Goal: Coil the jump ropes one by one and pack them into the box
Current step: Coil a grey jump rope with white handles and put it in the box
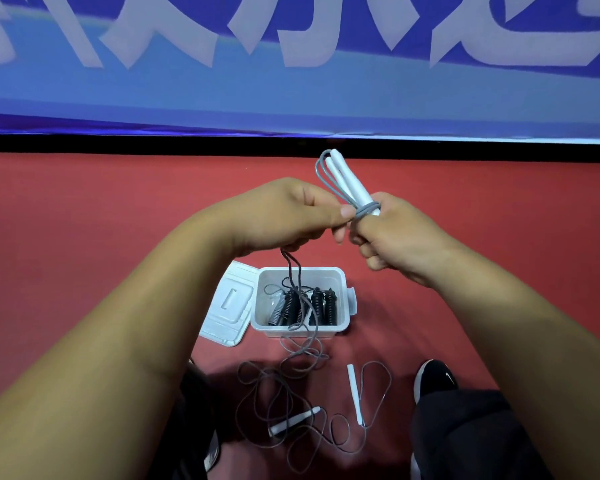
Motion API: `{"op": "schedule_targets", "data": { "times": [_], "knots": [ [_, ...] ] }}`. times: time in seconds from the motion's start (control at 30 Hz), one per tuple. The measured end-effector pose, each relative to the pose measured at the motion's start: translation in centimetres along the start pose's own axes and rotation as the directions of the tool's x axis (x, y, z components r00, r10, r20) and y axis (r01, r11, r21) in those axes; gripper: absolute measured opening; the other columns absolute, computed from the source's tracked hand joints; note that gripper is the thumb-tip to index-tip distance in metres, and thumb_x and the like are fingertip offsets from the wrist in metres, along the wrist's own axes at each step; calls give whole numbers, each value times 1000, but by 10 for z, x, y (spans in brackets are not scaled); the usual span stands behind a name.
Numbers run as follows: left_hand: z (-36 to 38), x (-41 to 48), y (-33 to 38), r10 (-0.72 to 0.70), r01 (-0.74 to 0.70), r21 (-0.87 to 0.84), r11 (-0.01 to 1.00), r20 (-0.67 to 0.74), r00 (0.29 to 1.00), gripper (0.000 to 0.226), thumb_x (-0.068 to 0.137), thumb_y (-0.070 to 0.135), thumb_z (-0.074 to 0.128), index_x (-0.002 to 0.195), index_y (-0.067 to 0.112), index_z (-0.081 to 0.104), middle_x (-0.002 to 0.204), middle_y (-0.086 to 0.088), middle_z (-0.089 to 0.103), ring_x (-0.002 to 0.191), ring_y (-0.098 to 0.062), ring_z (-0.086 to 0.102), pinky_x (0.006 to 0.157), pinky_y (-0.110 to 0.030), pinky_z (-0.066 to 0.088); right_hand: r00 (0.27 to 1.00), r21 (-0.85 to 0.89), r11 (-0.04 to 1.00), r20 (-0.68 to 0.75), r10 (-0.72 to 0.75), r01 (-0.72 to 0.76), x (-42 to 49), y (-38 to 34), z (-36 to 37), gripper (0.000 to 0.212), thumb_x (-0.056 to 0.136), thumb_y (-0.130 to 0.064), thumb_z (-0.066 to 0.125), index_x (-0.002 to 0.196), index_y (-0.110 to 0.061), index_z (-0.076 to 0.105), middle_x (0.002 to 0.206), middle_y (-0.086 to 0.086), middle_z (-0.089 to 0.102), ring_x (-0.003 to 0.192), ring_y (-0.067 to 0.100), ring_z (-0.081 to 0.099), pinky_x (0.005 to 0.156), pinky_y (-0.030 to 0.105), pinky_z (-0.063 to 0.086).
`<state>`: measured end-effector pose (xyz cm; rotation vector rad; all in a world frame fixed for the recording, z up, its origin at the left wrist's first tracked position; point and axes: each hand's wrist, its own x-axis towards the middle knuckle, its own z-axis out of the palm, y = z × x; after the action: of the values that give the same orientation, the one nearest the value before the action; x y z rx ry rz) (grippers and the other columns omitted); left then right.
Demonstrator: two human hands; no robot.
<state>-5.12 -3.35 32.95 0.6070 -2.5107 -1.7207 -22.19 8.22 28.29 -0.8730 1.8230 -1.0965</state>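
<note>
My right hand grips two white jump-rope handles held together, with grey cord wound round them near my fingers. My left hand pinches that grey cord, which hangs down from it into the white plastic box on the red floor. Inside the box lie several coiled ropes with dark wound cord. A second jump rope lies loose and tangled on the floor in front of the box, its two white handles apart.
The box's white lid lies open on the floor to the left of the box. My black shoe and dark trouser leg are at lower right. A blue banner with white letters runs along the far edge of the red floor.
</note>
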Motion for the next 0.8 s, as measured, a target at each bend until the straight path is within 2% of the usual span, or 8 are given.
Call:
{"op": "schedule_targets", "data": {
  "times": [0.1,0.23,0.3,0.33,0.4,0.43,0.6,0.8],
  "knots": [
    [-5,-3,-2,4,-4,23,1000,11,1000,34,104,36,63,91,6,73,62,0,40,62,-22,31,59,-34,29,997,167,986,78,12,-25,-4,-5,0,19,98,-2,51,115,5,57,68,3,49,46,10,32,42,22,25],
    [-14,-3,-12,-29,29,102,994,2,1000,32,103,40,63,91,13,76,67,-4,43,66,-24,33,63,-35,29,961,344,933,275,13,-111,-20,-14,-3,16,102,1,54,110,-12,53,68,1,44,52,9,23,42,22,15],
    [-14,-3,-15,-39,34,116,993,33,999,32,103,42,62,93,14,76,70,-6,43,68,-25,33,65,-36,30,941,336,935,337,-8,-112,-26,-17,-4,14,100,-10,68,108,-13,56,68,-1,40,53,8,20,43,22,13],
    [-13,-2,-15,-40,34,111,993,55,998,31,103,41,61,94,15,76,71,-6,44,69,-26,34,67,-38,30,937,348,929,348,-5,-125,-28,-18,-4,20,98,-25,74,104,-15,57,68,-2,39,54,8,19,44,22,12],
    [-9,-2,-16,-38,28,93,995,103,994,26,106,34,60,97,16,76,70,-3,49,69,-25,38,69,-38,34,951,416,892,307,44,-176,-26,-18,-4,38,89,-52,75,102,-20,58,69,-2,42,55,8,20,46,21,11],
    [-8,-1,-17,-45,36,70,997,130,990,24,107,29,58,100,15,76,70,-2,52,69,-24,42,70,-38,38,963,449,873,260,73,-188,-24,-17,-4,41,90,-57,73,104,-22,58,69,-1,43,55,8,20,46,21,12],
    [-5,2,-19,-155,176,-46,983,291,944,18,107,10,56,115,5,70,84,-7,71,75,-18,67,74,-28,56,989,482,864,92,112,-143,-15,-11,-4,23,104,-36,65,103,-18,51,67,2,42,52,11,23,44,22,13],
    [5,11,-35,-409,393,116,912,326,852,21,107,20,59,107,4,73,96,-12,78,84,-19,74,75,-27,57,991,424,897,92,95,-125,-18,-14,-5,17,105,-24,64,97,-14,51,64,-2,44,52,9,26,40,20,15]
  ]
}}
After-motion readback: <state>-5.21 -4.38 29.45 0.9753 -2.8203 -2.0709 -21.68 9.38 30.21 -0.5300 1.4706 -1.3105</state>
